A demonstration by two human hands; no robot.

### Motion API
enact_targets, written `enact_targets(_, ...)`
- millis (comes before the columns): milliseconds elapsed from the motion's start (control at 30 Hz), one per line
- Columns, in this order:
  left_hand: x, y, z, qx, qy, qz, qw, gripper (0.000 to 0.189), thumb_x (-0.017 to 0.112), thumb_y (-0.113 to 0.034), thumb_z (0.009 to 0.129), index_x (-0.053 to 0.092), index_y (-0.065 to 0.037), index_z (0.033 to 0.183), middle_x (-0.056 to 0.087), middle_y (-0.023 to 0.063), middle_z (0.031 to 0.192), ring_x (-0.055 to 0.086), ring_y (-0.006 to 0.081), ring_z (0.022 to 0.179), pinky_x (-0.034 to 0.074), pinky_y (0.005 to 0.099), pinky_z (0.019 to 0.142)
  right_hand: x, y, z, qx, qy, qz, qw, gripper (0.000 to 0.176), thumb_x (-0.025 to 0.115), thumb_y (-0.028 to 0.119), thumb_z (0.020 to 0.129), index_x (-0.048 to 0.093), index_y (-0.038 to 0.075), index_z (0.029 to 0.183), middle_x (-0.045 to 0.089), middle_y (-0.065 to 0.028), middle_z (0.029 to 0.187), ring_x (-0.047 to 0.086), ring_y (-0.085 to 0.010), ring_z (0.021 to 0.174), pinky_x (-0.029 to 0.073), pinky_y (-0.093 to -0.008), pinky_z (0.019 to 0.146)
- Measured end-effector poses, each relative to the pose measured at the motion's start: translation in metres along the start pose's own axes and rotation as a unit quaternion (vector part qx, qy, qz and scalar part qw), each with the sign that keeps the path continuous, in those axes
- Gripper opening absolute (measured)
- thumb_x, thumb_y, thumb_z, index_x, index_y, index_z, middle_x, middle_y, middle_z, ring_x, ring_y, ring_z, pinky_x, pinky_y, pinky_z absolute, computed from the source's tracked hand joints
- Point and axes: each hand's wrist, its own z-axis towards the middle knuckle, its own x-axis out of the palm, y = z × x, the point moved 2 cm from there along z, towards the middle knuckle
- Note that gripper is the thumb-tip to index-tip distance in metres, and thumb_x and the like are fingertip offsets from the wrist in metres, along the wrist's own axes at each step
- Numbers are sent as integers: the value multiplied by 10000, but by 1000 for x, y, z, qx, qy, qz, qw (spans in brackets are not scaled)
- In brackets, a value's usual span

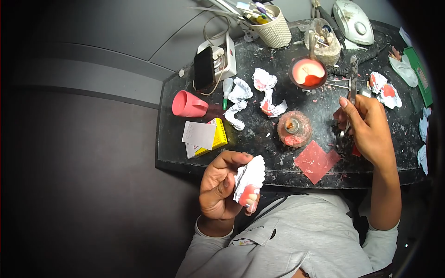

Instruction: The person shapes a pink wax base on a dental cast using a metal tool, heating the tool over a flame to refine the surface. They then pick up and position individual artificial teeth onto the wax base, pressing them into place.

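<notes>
In my left hand (pixel 220 187) is a white plaster dental cast (pixel 251 176), held in front of the bench edge. Pink wax and a few pale teeth (pixel 250 196) show at its lower end. My right hand (pixel 369 125) is over the right part of the bench, its fingers closed around a long metal tool (pixel 353 78) that points away from me. Left of that hand stands a small glass burner (pixel 295 129) with pink wax on it. A square pink wax sheet (pixel 314 162) lies near the front edge.
On the dark bench (pixel 259 173) are more plaster casts (pixel 241 90), a pan of melted pink wax (pixel 308 73), a pink cup (pixel 189 104), a yellow box (pixel 218 139), a phone (pixel 204 69), a holder of tools (pixel 273 30) and a green box (pixel 418 76).
</notes>
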Motion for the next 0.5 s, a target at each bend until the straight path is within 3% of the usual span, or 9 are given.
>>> enact_targets(100,-10,0,-1,27,-16,31,999,494,611,-211,1025,405,84,1365,598,303,1163,667,288,554,531,338,420,0,0,0,-5,-3,5,1000,347,625,184,1031,652,-59,784,668,-74,675,594,-103,591,463,-292,562)
enact_targets(167,-14,-2,3,35,-22,65,997,505,610,-248,1031,410,75,1365,640,264,1055,637,254,535,512,323,407,0,1,0,1,-5,8,1000,339,623,177,1032,658,-64,796,672,-76,687,601,-104,605,471,-291,576)
enact_targets(267,-20,-2,5,45,-62,86,993,510,604,-267,1036,411,71,1366,648,239,1016,626,235,540,499,315,394,0,1,0,3,-4,6,1000,333,623,171,1031,658,-66,800,671,-75,688,601,-105,605,475,-292,578)
enact_targets(400,-25,-4,7,61,-108,118,985,481,596,-265,1042,424,41,1371,652,209,1026,648,245,609,508,306,437,-1,2,0,-1,-6,12,1000,335,624,174,1031,657,-66,800,671,-78,689,603,-109,604,475,-296,578)
enact_targets(500,-31,-4,14,91,-133,158,974,527,602,-217,1037,383,6,1462,655,213,1083,685,279,712,548,310,530,-2,4,-1,-8,-9,1,1000,345,620,183,1034,656,-68,800,670,-82,690,603,-113,602,476,-299,577)
